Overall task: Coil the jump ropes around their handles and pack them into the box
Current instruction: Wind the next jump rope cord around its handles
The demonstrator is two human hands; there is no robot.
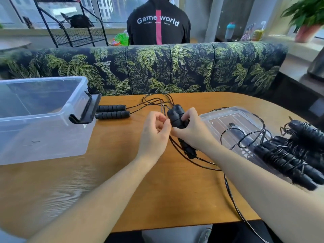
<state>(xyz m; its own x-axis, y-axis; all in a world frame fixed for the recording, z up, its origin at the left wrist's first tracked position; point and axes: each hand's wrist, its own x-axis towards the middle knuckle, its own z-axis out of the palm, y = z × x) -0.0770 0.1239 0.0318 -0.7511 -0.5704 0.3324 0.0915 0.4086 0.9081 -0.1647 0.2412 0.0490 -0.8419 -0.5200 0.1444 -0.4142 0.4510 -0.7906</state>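
Handles (pixel 177 118) mid-table, gripped by right hand (pixel 190 130); left hand (pixel 156 132) pinches cord (pixel 192 159). Box (pixel 43 118) left, spare rope (pixel 112 111) between, lid (pixel 233 120) and coiled ropes (pixel 294 160) right.

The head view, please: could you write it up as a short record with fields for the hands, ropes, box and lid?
right hand: grips the pair of black handles above the table
left hand: fingers curled, pinching the cord beside those handles
loose rope: two handles side by side on the table near the box, cord uncoiled
coiled ropes: piled at the right, partly on the lid
box: clear plastic, at the left; no rope seen inside
lid: clear, flat on the table
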